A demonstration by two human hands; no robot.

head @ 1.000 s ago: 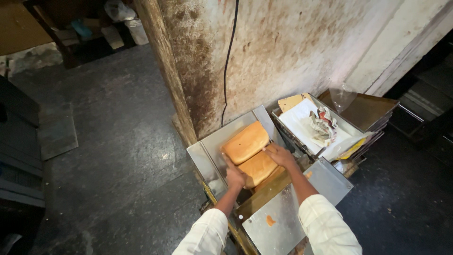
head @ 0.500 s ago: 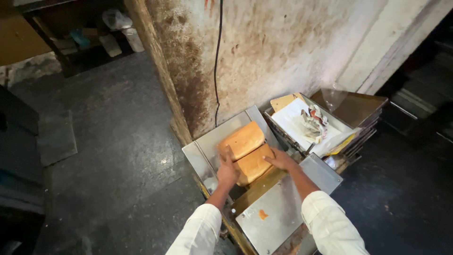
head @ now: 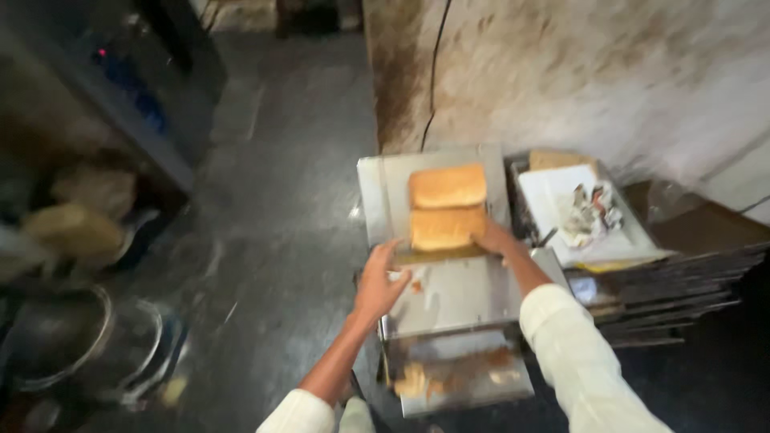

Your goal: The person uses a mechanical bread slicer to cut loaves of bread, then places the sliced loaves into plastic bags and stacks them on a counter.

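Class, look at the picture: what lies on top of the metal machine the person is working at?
Two bread loaves lie on the metal machine; the right hand touches the nearer one. What is beneath them is hidden.

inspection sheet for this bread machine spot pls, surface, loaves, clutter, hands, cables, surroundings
surface: steel machine top, crumbs on the lower tray
job's things: two tan loaves end to end in the chute
clutter: white tray of crumpled paper on stacked dark trays to the right
hands: right hand touches the near loaf; left hand open, holds nothing
cables: one black cable down the stained wall
surroundings: dark floor, blurred metal pots at left
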